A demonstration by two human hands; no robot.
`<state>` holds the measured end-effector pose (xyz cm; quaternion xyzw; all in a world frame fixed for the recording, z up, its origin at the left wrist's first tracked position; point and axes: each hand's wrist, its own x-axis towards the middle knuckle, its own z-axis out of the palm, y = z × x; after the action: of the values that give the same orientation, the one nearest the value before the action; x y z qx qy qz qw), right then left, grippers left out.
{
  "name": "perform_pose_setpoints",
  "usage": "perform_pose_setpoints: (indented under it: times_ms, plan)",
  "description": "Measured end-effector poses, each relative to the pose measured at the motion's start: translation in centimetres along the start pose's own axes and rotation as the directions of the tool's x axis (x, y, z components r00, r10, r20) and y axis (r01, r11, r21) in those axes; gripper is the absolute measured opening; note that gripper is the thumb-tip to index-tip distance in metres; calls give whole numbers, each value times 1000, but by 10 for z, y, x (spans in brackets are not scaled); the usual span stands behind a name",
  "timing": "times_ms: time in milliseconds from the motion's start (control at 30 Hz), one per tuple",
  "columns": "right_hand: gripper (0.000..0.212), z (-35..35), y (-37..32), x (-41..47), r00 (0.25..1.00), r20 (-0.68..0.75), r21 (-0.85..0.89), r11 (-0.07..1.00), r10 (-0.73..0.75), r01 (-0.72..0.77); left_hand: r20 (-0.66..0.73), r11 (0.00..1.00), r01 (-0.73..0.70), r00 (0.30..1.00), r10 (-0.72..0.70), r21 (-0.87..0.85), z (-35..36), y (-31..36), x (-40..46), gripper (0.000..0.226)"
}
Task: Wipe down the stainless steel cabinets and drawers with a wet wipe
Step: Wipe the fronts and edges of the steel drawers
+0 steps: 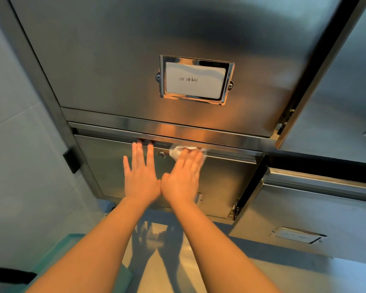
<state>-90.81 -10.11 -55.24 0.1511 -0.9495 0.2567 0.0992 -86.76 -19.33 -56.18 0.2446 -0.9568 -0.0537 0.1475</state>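
The right hand presses a crumpled white wet wipe with straight fingers, right of the small round keyhole, wiping the brushed steel lower drawer's top edge. The left hand lies flat, fingers spread, left of it. Next, I think, the wipe must slide along this edge.

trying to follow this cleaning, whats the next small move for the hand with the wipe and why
Probably slide the right hand sideways to the right along the top edge of the lower drawer. The wet wipe sits pressed under its straight fingers near the lock, and the edge to the right looks not yet covered, while the left hand braces flat on the front.
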Motion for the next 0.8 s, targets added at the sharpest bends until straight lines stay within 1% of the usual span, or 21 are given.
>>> perform_pose_setpoints:
  times_ms: [67,133,167,233,267,333,367,400,433,500,533,567,633,667,733,800]
  plan:
    - [93,1,5,-2,995,34,-27,995,-95,96,7,999,-10,1000,10,30,-1,-3,0,97]
    - [90,-11,30,-5,991,-11,-116,984,-135,132,11,1000,-5,1000,5,19,-2,-3,0,102]
    - [88,-19,47,-5,989,-60,-165,979,-135,123,11,1000,1,1000,-1,3,-3,-1,0,103]
    - [82,-33,81,-4,979,-170,-261,963,-110,63,13,1000,6,1000,-6,-10,-3,-1,0,103]
    - [80,-39,93,-3,981,-182,-289,957,-73,18,14,1000,5,1000,-5,-8,-3,-1,0,103]
    - [79,-42,99,-1,982,-181,-244,965,52,-96,16,1000,2,1000,-2,-8,-3,-3,1,103]
    - [79,-40,91,-1,978,-189,-210,969,92,-131,17,1000,4,1000,-4,-11,-3,-4,1,102]
    - [79,-36,80,-1,979,-181,-203,971,89,-126,14,1000,6,1000,-6,-14,-3,-4,0,102]
    - [80,-31,67,-3,986,-163,-198,978,39,-71,10,1000,7,1000,-7,-16,-3,-3,0,102]
    - [85,-18,45,-9,988,-74,-203,972,-135,117,11,1000,6,1000,-6,-8,-3,-3,0,102]
    - [88,-14,39,-11,982,-12,-213,960,-190,183,10,1000,7,1000,-7,1,-3,-3,0,102]
    - [91,-13,39,-10,976,30,-227,950,-216,217,10,1000,8,1000,-8,11,-3,-3,0,102]
    - [89,-22,50,-10,967,38,-278,927,-251,251,15,1000,8,1000,-8,25,-3,-4,0,101]
    - [86,-29,61,-11,965,12,-302,919,-263,255,14,1000,10,1000,-10,23,-2,-3,1,101]
    - [83,-42,87,-11,960,-82,-332,916,-268,227,13,1000,15,1000,-15,13,-3,-3,1,101]
    - [81,-52,111,-11,970,-110,-360,918,-217,164,16,1000,15,1000,-15,3,-3,-4,1,99]
